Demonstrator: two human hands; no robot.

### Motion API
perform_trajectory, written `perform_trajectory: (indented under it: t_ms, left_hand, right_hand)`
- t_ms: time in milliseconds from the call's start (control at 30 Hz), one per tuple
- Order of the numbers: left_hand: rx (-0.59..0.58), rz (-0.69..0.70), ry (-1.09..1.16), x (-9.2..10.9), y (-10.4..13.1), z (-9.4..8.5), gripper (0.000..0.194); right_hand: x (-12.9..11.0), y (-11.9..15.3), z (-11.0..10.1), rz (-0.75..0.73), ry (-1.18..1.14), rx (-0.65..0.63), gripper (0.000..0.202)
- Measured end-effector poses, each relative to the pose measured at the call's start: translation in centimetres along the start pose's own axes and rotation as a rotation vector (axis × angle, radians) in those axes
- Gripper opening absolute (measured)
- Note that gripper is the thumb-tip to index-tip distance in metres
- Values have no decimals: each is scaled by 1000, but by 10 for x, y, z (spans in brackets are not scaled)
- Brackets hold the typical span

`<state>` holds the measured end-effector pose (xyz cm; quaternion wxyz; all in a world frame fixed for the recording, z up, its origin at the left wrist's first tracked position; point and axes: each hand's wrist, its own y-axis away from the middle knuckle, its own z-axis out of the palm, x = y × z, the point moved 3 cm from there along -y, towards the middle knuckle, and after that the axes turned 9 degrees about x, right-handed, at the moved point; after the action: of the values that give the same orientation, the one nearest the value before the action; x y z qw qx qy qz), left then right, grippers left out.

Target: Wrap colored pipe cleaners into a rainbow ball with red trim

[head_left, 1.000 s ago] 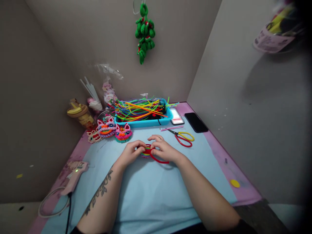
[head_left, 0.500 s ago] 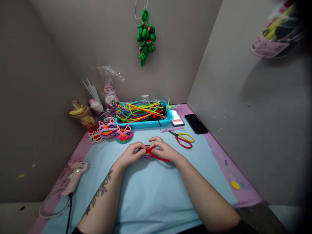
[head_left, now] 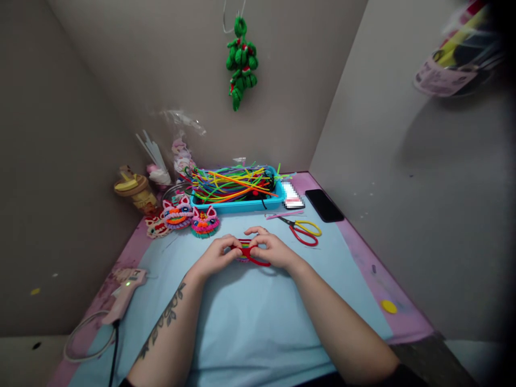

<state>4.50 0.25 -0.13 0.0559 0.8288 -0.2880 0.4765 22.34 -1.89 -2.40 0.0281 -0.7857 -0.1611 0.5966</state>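
My left hand [head_left: 221, 252] and my right hand [head_left: 271, 248] meet over the middle of the blue cloth. Between them is a small craft piece of striped, coloured pipe cleaners [head_left: 243, 259], partly hidden by my fingers. A red pipe cleaner [head_left: 260, 263] lies across its front and its loose end curves below my right hand. My left thumb and fingers pinch the piece on its left side. The right thumb and forefinger pinch the red strand. Behind my left hand stand finished lion-head pieces, a pink one [head_left: 205, 221] and a lilac one [head_left: 177, 212].
A blue basket [head_left: 242, 205] of pipe cleaners stands at the back. Scissors [head_left: 302, 228] with red and yellow handles lie right of my hands, near a black phone [head_left: 324, 205]. A pink glue gun [head_left: 127, 293] with a cord is at left. A lidded cup [head_left: 139, 193] stands back left.
The red pipe cleaner's loose end has drawn in toward the left and curls closer under my right hand. Both hands have barely moved and keep their pinch.
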Motion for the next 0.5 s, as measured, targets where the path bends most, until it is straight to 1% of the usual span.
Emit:
perform_trajectory:
  t_ms: [100,200,400,500]
  left_hand:
    - [-1,-2,10,0,0,0,22]
    - [-2,-10,37,1,0,0,22]
    - [-28,-70,100,2,1,-1,29]
    - [-40,-82,145,1,1,-1,31]
  right_hand:
    - [1,0,1,23,-90,-24,15]
    - [1,0,3,40,-171,-41,24]
    - [4,1,9,67,-337,-48,36]
    - [8,1,13,106,-445,-47,40]
